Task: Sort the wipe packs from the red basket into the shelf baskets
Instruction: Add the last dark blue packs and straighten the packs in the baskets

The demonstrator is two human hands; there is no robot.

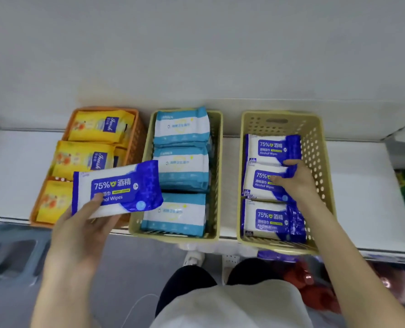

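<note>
1 view on record: a wide-angle camera worn on the person's head, facing forward and steeply down onto the white shelf [19,166] at close range. The row of 3 baskets [217,162] spans the middle band, the wall [196,43] fills the upper third, and the left forearm [62,268] and right forearm [352,256] enter from the bottom edge either side of the person's torso [232,308] and 1 shoe [194,258]. Shelf edges bow toward the frame borders.
</note>
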